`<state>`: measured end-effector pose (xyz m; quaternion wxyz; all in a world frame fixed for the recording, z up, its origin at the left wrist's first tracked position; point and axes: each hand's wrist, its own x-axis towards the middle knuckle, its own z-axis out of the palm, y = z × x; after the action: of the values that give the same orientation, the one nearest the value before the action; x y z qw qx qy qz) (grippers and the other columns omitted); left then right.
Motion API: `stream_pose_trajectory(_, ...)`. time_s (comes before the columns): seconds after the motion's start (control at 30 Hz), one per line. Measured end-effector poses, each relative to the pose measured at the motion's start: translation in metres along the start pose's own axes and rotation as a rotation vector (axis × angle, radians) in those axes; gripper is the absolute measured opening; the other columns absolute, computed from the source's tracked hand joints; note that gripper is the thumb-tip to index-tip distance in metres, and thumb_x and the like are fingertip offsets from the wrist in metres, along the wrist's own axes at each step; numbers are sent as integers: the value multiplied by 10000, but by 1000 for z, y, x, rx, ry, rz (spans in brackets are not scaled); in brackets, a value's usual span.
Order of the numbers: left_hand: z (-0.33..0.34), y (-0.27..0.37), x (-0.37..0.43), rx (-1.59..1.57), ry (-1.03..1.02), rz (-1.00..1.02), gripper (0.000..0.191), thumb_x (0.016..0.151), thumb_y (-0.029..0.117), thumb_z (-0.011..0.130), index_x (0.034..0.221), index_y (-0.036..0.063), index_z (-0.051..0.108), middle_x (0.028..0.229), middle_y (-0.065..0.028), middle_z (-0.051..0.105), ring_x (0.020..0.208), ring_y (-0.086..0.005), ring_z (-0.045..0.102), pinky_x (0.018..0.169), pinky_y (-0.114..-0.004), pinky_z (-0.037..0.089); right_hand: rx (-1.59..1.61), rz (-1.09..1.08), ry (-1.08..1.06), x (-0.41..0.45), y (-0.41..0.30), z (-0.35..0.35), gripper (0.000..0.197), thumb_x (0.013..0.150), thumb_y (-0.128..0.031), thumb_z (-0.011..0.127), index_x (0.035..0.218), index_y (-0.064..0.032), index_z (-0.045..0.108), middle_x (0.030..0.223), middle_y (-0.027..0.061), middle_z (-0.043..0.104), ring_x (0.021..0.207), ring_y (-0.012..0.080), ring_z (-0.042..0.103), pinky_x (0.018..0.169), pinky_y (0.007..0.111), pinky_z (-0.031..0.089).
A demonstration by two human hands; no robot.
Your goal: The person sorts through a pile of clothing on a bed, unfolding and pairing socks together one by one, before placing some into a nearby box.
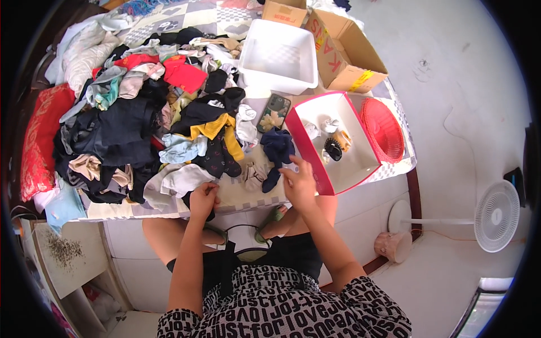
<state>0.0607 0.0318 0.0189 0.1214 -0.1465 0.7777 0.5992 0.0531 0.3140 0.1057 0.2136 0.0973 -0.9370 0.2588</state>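
Note:
My right hand [299, 182] is at the bed's front edge, thumb and fingers apart with nothing seen between them. Just left of it lies a crumpled navy sock [278, 145], beside a beige sock with dark lines [254, 176]. My left hand [204, 199] has its fingers curled beside a light grey cloth [186, 181]; whether something small is pinched there is hidden. Black fabric shows near that hand. Inside the pink-rimmed white box [359, 171] sit several small bundles, among them a black dotted one [333, 149] and an orange-and-white one [342, 140].
A large heap of mixed clothes and socks [114, 131] covers the left of the bed. Behind stand a white plastic bin [279, 78] and an open cardboard box [359, 69]. A phone [274, 112], a red basket [382, 131] and a fan [496, 216] are also around.

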Motion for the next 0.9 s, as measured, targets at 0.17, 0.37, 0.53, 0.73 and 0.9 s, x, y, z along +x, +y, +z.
stream_pose_trajectory(0.17,3,12,0,29,-38,-19,143,860,102,592,934,-11,636,623,-63,613,461,-101,545,425,-229,438,-190,153,-111,6,42,58,148,740,-73,639,875,-76,701,1136,122,564,1030,341,525,849,377,454)
stream_pose_trajectory(0.37,13,5,-12,147,-28,79,181,865,170,575,947,29,654,648,-53,637,546,-98,599,525,-233,471,514,363,75,27,12,0,112,826,-71,623,878,2,691,912,95,632,848,208,607,753,286,462)
stream_pose_trajectory(0.53,52,66,-52,-687,-709,-262,382,951,361,472,1177,65,558,1062,-61,614,970,-162,578,810,-317,475,1463,633,-9,8,-28,-45,86,832,-35,622,910,-56,592,880,-17,560,820,76,511,767,218,399)
stream_pose_trajectory(0.73,69,105,-50,-1138,-485,-169,329,954,329,473,1181,95,519,1098,-60,608,1012,-197,579,845,-364,468,1326,752,-130,-7,-45,-45,225,811,-25,637,1020,-43,555,915,16,601,822,106,576,759,226,469)
stream_pose_trajectory(0.9,55,112,-53,-1076,-390,-56,195,945,256,510,1078,119,547,1033,-32,634,908,-180,618,780,-330,482,1381,872,-67,-12,-22,-49,149,856,-50,621,1003,-34,607,886,40,650,732,97,604,649,234,502)
